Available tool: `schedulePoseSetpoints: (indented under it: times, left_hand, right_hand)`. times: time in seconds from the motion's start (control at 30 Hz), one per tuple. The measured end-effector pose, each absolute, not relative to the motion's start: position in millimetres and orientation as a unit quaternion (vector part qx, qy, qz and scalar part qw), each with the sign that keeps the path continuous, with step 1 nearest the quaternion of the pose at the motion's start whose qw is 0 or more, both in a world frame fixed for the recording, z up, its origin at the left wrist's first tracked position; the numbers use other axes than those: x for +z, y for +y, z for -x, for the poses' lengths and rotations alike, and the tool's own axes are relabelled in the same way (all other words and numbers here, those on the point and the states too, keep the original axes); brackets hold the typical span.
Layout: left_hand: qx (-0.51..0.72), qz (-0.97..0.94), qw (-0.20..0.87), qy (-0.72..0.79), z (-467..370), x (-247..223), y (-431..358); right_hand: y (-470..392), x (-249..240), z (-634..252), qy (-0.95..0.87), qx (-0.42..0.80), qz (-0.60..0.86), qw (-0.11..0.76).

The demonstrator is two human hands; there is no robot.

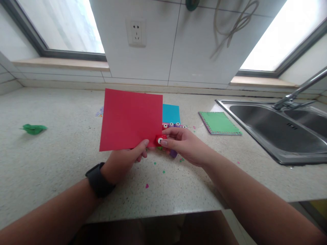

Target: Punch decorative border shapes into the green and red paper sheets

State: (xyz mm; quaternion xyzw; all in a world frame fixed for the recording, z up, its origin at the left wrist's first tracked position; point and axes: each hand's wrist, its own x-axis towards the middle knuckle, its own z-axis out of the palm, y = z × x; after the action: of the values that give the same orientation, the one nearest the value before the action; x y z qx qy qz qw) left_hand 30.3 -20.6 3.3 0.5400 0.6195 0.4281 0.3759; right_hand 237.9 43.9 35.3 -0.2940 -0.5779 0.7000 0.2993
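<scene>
A sheet of red paper point(133, 119) is held up above the counter, its lower edge pinched by my left hand point(129, 154) with the thumb on top. My right hand point(185, 144) grips a small red craft punch point(160, 140) with a white button, placed at the sheet's lower right corner. Whether the paper sits inside the punch's slot I cannot tell. Behind my right hand stand several more punches point(174, 125) in purple and red, partly hidden by the hand. A purple punch point(173, 153) shows below my right fingers.
Blue paper point(171, 113) lies behind the red sheet. A stack of paper with a green top sheet point(220, 123) rests near the steel sink point(258, 126) on the right. A crumpled green thing point(34, 129) is at far left. Tiny punched pieces point(147, 185) dot the counter.
</scene>
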Motion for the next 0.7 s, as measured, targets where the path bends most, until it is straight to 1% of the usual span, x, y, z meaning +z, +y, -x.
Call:
schedulePoseSetpoints:
  times: [0.1,0.3,0.7]
  left_hand:
    - [0.44,-0.532,0.374,0.619,-31.5,5.2,-21.9]
    - [0.458,-0.523,0.368,0.617,-33.8,9.0,-23.5]
    - [0.448,-0.509,0.368,0.637,-35.4,9.4,-22.6]
  right_hand:
    - [44.2,36.7,-238.2,-0.577,0.694,0.316,0.295]
    - [44.1,38.0,-237.0,-0.544,0.723,0.31,0.293]
    - [44.2,36.2,-238.2,-0.562,0.717,0.298,0.285]
